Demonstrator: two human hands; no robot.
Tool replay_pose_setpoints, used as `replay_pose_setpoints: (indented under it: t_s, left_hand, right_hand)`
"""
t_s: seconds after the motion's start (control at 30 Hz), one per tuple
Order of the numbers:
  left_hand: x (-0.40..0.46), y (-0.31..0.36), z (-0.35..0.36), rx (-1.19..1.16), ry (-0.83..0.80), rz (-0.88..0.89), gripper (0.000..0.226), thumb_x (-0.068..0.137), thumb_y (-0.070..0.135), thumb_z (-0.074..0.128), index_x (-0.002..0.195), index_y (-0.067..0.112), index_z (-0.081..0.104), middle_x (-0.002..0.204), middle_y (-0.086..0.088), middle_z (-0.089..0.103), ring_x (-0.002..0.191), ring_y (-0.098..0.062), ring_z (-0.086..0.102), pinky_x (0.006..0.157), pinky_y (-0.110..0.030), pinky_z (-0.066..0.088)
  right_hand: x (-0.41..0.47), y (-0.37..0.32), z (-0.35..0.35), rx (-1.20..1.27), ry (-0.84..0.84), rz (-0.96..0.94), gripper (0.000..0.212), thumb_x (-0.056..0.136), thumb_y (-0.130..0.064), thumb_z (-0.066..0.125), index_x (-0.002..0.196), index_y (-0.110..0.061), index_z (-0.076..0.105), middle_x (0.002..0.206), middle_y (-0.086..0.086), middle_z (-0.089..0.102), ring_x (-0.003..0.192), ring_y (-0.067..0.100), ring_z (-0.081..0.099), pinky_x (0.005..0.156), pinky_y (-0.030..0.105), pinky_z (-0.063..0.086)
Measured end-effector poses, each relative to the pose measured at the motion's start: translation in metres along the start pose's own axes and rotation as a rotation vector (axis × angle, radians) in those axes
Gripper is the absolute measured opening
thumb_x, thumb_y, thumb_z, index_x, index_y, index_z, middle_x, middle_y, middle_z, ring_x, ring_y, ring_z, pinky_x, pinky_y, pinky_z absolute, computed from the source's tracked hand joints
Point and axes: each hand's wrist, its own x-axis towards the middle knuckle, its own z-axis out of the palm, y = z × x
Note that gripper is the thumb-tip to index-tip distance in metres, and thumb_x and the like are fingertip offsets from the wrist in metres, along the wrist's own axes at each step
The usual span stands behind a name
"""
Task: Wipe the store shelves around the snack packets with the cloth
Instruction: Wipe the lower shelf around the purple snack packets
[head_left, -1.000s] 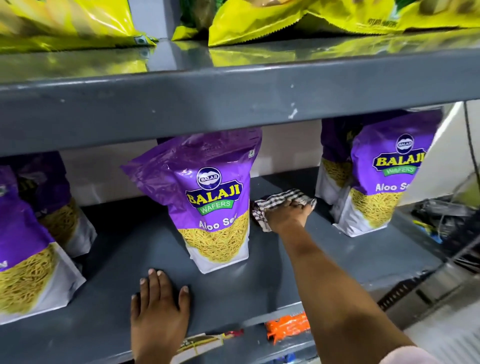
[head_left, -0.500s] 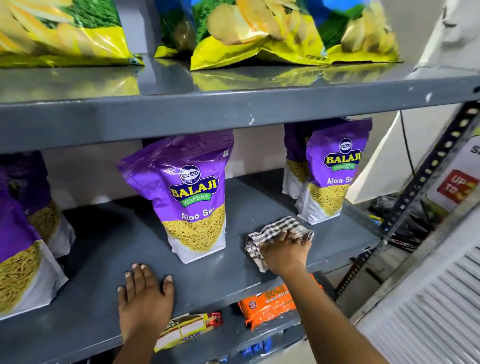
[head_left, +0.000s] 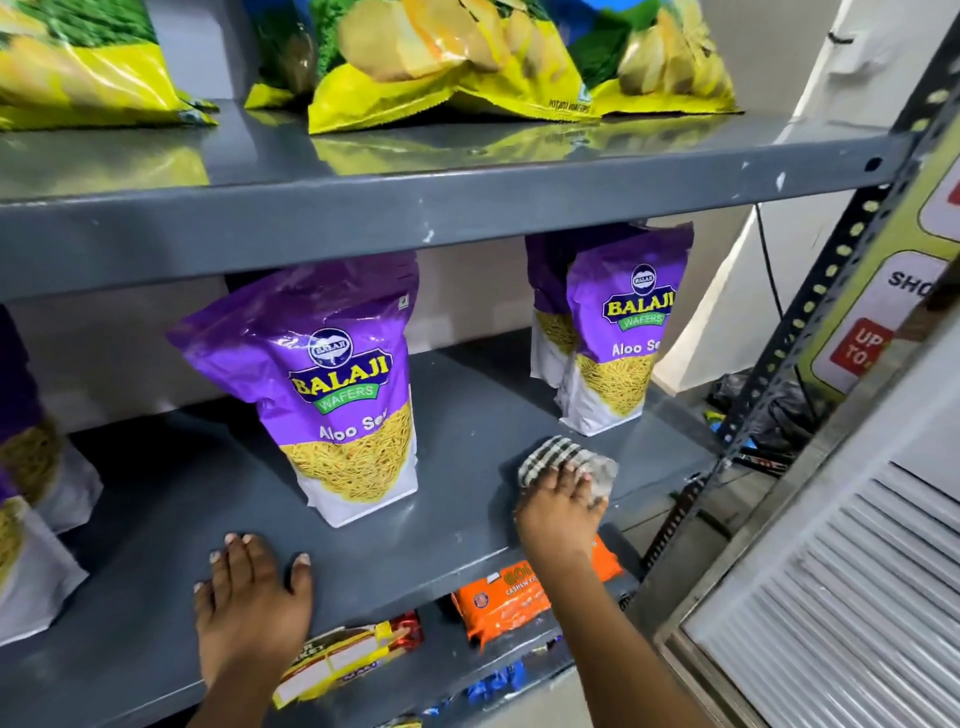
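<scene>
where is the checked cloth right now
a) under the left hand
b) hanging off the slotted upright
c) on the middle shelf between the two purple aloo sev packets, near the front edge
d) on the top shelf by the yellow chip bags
c: the checked cloth lies under the right hand on the middle shelf, near its front edge.

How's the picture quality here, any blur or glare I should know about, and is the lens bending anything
Head view: the checked cloth under the right hand is motion-smeared; the upper shelf mirrors the yellow chip bags with glare; the wide lens leans the perforated upright; the middle purple packet reads sharp.
</scene>
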Motion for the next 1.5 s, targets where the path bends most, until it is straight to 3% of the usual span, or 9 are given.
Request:
replay_pose_setpoints:
  t_s: [0.23, 0.37, 0.5, 0.63, 0.73, 0.9, 1.1, 1.27, 1.5]
  left_hand:
    - [0.003, 0.000, -0.001, 0.017, -0.022, -0.007, 0.065, 0.092, 0.042, 0.031, 0.142, 0.002, 0.017, 0.154, -0.016, 0.015, 0.142, -0.031, 0.011, 0.115, -0.044, 0.009]
    - [0.003, -0.001, 0.001, 0.024, -0.018, -0.006, 0.065, 0.092, 0.041, 0.031, 0.142, 0.002, 0.017, 0.154, -0.016, 0.015, 0.142, -0.031, 0.011, 0.116, -0.044, 0.009]
    - [0.002, -0.001, 0.003, 0.015, 0.006, -0.004, 0.067, 0.090, 0.044, 0.025, 0.140, 0.000, 0.022, 0.153, -0.019, 0.020, 0.141, -0.033, 0.015, 0.115, -0.047, 0.013]
    - [0.001, -0.002, 0.003, 0.010, 0.024, 0.004, 0.078, 0.079, 0.048, 0.021, 0.138, -0.003, 0.026, 0.150, -0.021, 0.025, 0.139, -0.036, 0.021, 0.113, -0.050, 0.015]
    - [0.003, -0.003, 0.003, 0.037, 0.010, 0.005, 0.070, 0.088, 0.045, 0.023, 0.141, -0.001, 0.020, 0.152, -0.019, 0.020, 0.141, -0.034, 0.016, 0.115, -0.048, 0.012]
    - [0.003, -0.001, 0.003, 0.037, 0.017, -0.009, 0.080, 0.078, 0.049, 0.017, 0.141, -0.001, 0.021, 0.152, -0.019, 0.021, 0.141, -0.033, 0.017, 0.115, -0.047, 0.011]
    - [0.002, 0.000, 0.000, 0.045, -0.007, -0.001, 0.065, 0.092, 0.042, 0.029, 0.141, 0.001, 0.018, 0.153, -0.017, 0.018, 0.141, -0.032, 0.014, 0.115, -0.047, 0.011]
    - [0.001, 0.004, -0.003, 0.029, -0.002, -0.018, 0.078, 0.078, 0.047, 0.026, 0.137, -0.002, 0.029, 0.148, -0.021, 0.030, 0.137, -0.037, 0.026, 0.112, -0.051, 0.019]
    - [0.012, 0.003, 0.008, 0.035, -0.004, -0.028, 0.080, 0.070, 0.050, 0.027, 0.119, -0.007, 0.053, 0.128, -0.027, 0.055, 0.115, -0.045, 0.053, 0.093, -0.060, 0.041]
  right_hand:
    - [-0.006, 0.051, -0.035, 0.299, 0.305, 0.160, 0.030, 0.086, -0.020, 0.047, 0.103, 0.003, 0.057, 0.101, 0.025, 0.068, 0.097, 0.037, 0.064, 0.086, 0.042, 0.052]
    - [-0.051, -0.037, -0.027, 0.017, 0.481, -0.307, 0.044, 0.045, -0.022, 0.077, 0.077, 0.006, 0.065, 0.065, 0.021, 0.072, 0.060, 0.033, 0.069, 0.066, 0.036, 0.056]
    - [-0.076, -0.076, 0.032, -0.029, 0.109, -0.599, 0.051, 0.054, -0.044, 0.040, 0.079, -0.018, 0.077, 0.083, -0.003, 0.079, 0.082, 0.010, 0.074, 0.075, 0.029, 0.059]
    - [-0.043, -0.025, 0.028, 0.034, 0.152, -0.561, 0.053, 0.063, -0.031, 0.037, 0.101, -0.013, 0.070, 0.097, 0.009, 0.077, 0.090, 0.020, 0.072, 0.083, 0.029, 0.057]
    - [-0.018, 0.037, 0.008, 0.032, 0.152, -0.343, 0.046, 0.080, -0.024, 0.047, 0.124, -0.009, 0.051, 0.122, 0.017, 0.062, 0.110, 0.031, 0.058, 0.095, 0.035, 0.047]
    - [-0.002, 0.080, -0.035, 0.199, 0.333, 0.135, 0.029, 0.086, -0.019, 0.051, 0.106, 0.001, 0.056, 0.104, 0.030, 0.066, 0.097, 0.041, 0.061, 0.082, 0.041, 0.049]
    - [-0.030, -0.015, 0.006, 0.075, -0.026, -0.541, 0.059, 0.084, -0.035, 0.025, 0.138, -0.015, 0.035, 0.140, 0.013, 0.049, 0.128, 0.026, 0.045, 0.108, 0.032, 0.034]
    - [0.018, -0.002, -0.004, 0.113, 0.130, -0.233, 0.050, 0.093, -0.027, 0.042, 0.137, -0.006, 0.034, 0.143, 0.025, 0.041, 0.131, 0.034, 0.041, 0.108, 0.036, 0.034]
    - [0.092, -0.079, 0.002, 0.125, -0.098, -0.652, 0.051, 0.095, -0.029, 0.037, 0.145, -0.025, 0.027, 0.158, 0.001, 0.020, 0.147, 0.020, 0.009, 0.121, 0.037, 0.006]
